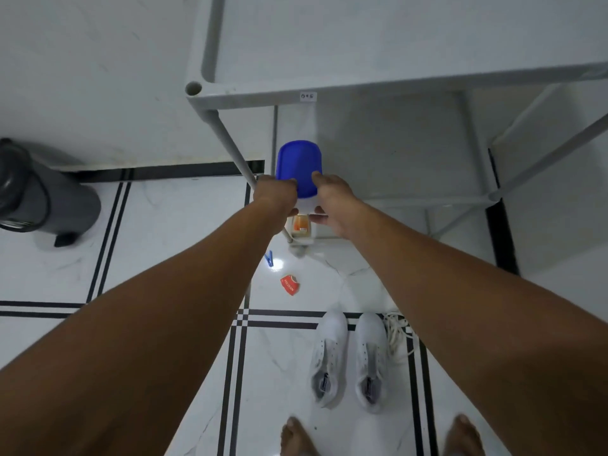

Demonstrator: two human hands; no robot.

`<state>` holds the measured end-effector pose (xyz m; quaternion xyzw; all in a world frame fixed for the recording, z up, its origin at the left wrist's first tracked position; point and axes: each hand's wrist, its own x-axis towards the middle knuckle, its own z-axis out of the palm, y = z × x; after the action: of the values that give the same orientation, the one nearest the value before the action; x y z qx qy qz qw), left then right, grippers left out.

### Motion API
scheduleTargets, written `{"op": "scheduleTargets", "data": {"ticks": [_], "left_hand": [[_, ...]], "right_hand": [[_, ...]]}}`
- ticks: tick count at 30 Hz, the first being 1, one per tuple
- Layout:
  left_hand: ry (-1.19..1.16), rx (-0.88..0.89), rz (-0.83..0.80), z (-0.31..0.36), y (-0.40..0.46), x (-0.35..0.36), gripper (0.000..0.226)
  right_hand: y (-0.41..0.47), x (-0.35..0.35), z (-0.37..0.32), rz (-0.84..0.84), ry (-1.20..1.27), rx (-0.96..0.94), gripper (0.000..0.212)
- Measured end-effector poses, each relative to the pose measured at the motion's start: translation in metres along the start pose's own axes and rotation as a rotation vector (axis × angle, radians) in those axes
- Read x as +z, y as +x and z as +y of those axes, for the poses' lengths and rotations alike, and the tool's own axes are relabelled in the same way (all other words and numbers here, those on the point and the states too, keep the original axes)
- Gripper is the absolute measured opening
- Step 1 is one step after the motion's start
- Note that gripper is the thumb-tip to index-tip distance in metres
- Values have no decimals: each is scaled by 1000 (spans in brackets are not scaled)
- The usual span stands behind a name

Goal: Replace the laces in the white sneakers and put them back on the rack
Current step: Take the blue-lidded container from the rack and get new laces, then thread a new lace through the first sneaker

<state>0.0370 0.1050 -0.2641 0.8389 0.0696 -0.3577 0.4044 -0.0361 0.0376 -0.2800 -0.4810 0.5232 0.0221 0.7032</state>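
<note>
Two white sneakers (350, 358) stand side by side on the floor near my feet, without laces in their eyelets. A heap of white laces (398, 334) lies just right of them. Both my arms reach forward to a container with a blue lid (297, 162) on a lower shelf of the grey rack (329, 87). My left hand (274, 195) grips its left side and my right hand (330, 199) grips its right side. The container's body is mostly hidden behind my hands.
A grey pedal bin (39, 195) stands at the left by the wall. On the tiled floor lie a blue clothes peg (269, 259) and a red wrapper (290, 284). A small orange box (300, 225) sits under the container. My bare feet (296, 437) are at the bottom.
</note>
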Motion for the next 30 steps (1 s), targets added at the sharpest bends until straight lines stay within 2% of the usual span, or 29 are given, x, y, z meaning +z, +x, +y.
{"op": "scheduleTargets", "data": {"ticks": [3,4,7,10,18,20,23,24,27,30], "left_hand": [[-31,-63,3,-1,11,2,18],[-81,-76,-8,-1,11,2,21],[-293,-79,-63,-6,16,1,53],[-400,-65,-128,-12,19,-2,66],[-378,-13,-304,-27,17,-7,86],[-385,-1,-288,-32,13,-4,85],[-411,31,-307,-40,4,-1,89],[-429,13,-343,-44,-1,0,92],[-447,-60,-483,-56,-15,3,98],[-428,-93,-570,-72,-27,15,98]], "right_hand": [[16,8,4,4,142,31,42],[19,10,5,-6,188,31,43],[25,12,6,-45,316,14,42],[27,15,5,-55,325,-15,42],[26,11,5,-86,287,-43,33],[21,4,10,-94,312,-60,34],[4,-12,23,-62,359,-72,23],[0,-20,31,-61,389,-52,25],[-5,-44,57,-81,439,20,47],[-7,-72,85,-112,398,70,50]]}}
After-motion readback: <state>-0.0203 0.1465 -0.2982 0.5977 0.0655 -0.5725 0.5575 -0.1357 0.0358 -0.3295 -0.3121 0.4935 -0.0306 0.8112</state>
